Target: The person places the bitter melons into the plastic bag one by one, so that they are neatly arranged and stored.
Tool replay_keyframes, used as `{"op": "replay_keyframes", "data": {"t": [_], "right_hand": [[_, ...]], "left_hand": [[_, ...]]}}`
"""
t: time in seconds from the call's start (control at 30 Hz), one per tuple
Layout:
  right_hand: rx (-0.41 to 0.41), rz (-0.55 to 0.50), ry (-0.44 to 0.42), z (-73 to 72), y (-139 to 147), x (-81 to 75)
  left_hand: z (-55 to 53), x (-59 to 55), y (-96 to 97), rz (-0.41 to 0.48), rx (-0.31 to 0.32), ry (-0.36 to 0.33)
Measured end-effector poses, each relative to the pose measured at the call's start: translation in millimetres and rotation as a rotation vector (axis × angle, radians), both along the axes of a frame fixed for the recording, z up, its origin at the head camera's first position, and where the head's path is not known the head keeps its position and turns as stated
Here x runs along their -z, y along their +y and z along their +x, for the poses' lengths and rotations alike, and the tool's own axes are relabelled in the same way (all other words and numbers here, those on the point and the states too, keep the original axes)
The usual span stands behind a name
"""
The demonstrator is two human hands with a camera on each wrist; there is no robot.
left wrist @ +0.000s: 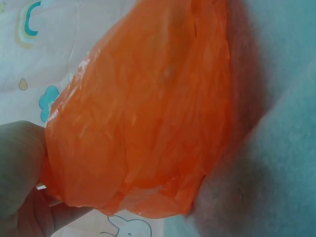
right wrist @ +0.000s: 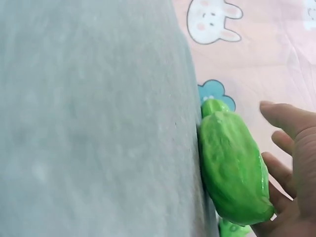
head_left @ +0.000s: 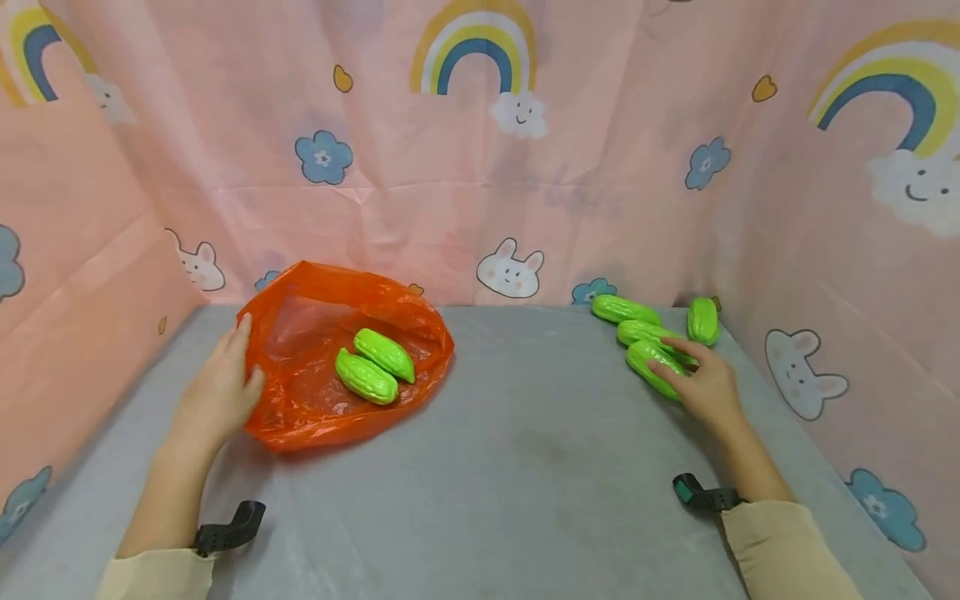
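Note:
My left hand (head_left: 219, 385) holds the left rim of an orange plastic bag (head_left: 322, 429), its mouth wide and facing up. In the left wrist view, thumb and fingers are on either side of the bag's edge (left wrist: 133, 123). Inside lie two shiny green toy vegetables (head_left: 366, 377), ridged like bitter melons. At the far right, my right hand (head_left: 708, 385) is over the nearest green toy vegetable (head_left: 648, 367) of a row of three. In the right wrist view, its fingers are spread beside a green toy vegetable (right wrist: 234, 168); contact cannot be told.
Another green toy vegetable (head_left: 702, 322) lies apart in the back right corner. Pink printed cloth (head_left: 630, 208) walls the back and both sides of the grey tabletop (head_left: 517, 467). Each wrist wears a black strap (head_left: 712, 498) with a small device.

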State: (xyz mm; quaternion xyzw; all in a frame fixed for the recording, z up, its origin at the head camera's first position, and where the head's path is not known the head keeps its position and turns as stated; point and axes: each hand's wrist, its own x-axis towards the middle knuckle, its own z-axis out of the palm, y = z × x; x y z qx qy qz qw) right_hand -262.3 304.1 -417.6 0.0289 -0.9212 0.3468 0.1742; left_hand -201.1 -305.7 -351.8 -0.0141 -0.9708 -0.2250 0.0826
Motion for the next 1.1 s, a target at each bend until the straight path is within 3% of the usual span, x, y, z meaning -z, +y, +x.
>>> {"op": "replay_keyframes", "data": {"t": [0.27, 0.47, 0.8, 0.97, 1.1], "right_hand": [[-0.005, -0.030, 0.027, -9.4, -3, 11.4], [0.015, -0.028, -0.004, -10.0, -5, 16.3], [0.075, -0.061, -0.036, -13.5, -6, 18.3], [0.083, -0.039, -0.025, -10.2, -4, 22.8], [0.048, 0.033, -0.003, -6.4, -1, 26.9]], "left_hand": [[1.6, 1.6, -5.1, -0.018, -0.015, -0.006], [5.8, 2.9, -11.0, -0.002, -0.039, -0.007], [2.5, -3.4, -8.7, -0.002, -0.045, 0.058], [2.7, 1.9, -6.7, -0.009, -0.055, 0.083], [3.4, 6.2, -6.3, -0.025, -0.057, 0.060]]}}
